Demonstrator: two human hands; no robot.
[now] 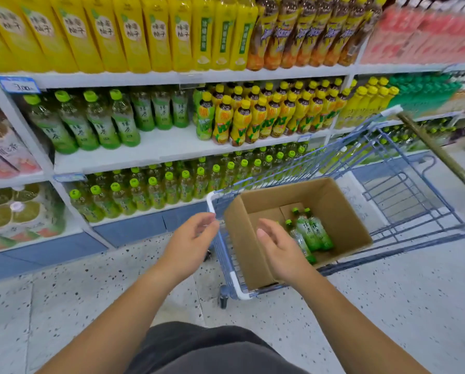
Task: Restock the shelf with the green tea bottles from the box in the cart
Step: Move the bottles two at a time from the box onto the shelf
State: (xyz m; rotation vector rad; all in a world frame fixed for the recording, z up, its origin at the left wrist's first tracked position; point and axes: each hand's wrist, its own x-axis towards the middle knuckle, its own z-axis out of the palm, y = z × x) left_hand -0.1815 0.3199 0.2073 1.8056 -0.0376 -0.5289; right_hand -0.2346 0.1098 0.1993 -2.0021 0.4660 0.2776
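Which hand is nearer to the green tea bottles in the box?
The right hand, open over the box, just beside the bottles. The left hand is outside the box, by the cart rim.

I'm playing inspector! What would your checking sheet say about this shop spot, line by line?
Surface: speckled floor; the middle shelf has bare room beside the stocked row.
Job's things: the cardboard box sits in the blue cart; at least three green tea bottles lie inside it, partly hidden by a hand.
Clutter: nothing seen.
Grips: left hand open, by the cart's white corner; right hand open over the box, holding nothing.
Cables: nothing seen.
Surroundings: yellow drink bottles on the shelf above.
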